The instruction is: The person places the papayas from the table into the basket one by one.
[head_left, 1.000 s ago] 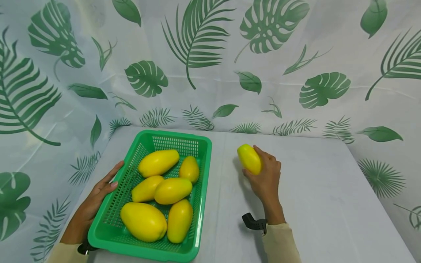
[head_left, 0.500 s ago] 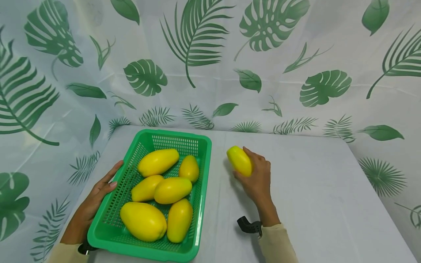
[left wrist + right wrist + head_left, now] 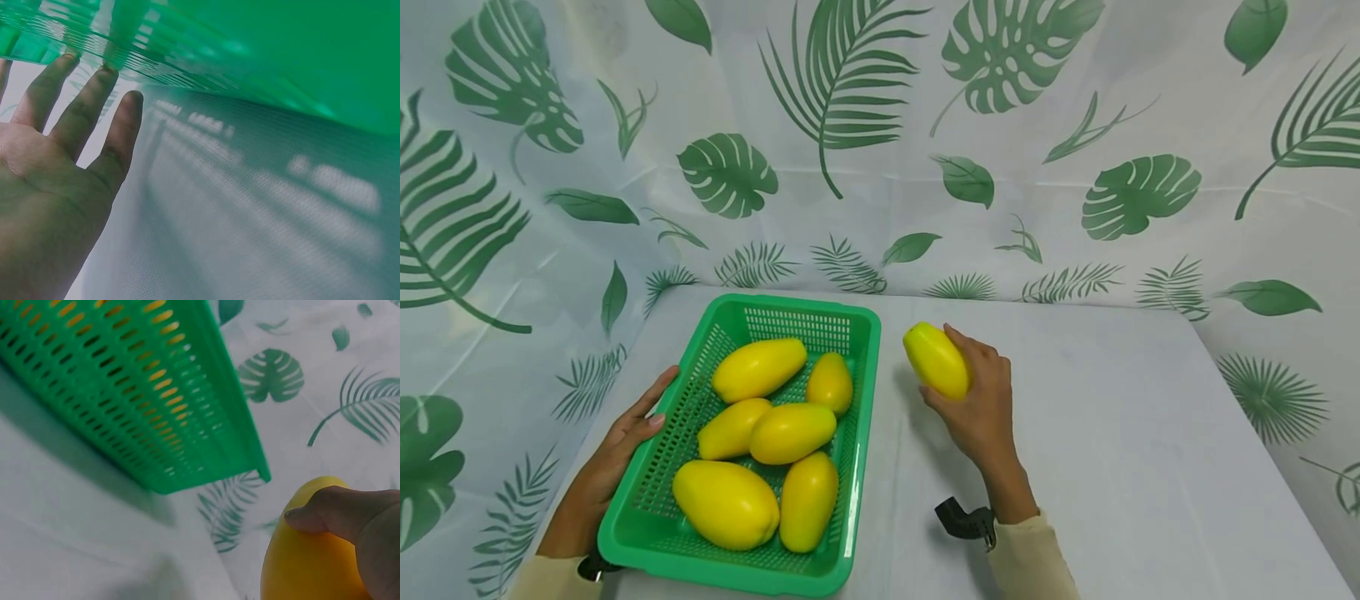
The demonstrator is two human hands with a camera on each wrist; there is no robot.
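A green plastic basket (image 3: pixel 863 442) holds several yellow papayas (image 3: pixel 726 504), lying in different directions. My left hand (image 3: pixel 617 454) is at the basket's left side, thumb and fingers against its rim and wall. In the left wrist view the fingers of that left hand (image 3: pixel 62 150) are straight, their tips touching the slotted green wall. My right hand (image 3: pixel 985 400) grips one papaya (image 3: pixel 937 360) between thumb and fingers, right of the basket and apart from it. Its shadow falls on the white cloth beneath. The right wrist view shows the thumb pressed over this papaya (image 3: pixel 306 562).
A white cloth (image 3: pixel 1120 467) covers the table, and a leaf-printed curtain (image 3: pixel 880 200) stands behind and at both sides. A black strap piece (image 3: pixel 964 518) juts out from the right wrist.
My right hand has moved left with the papaya, closer to the basket, and slightly up in the last half second. The left hand and basket stay in place.
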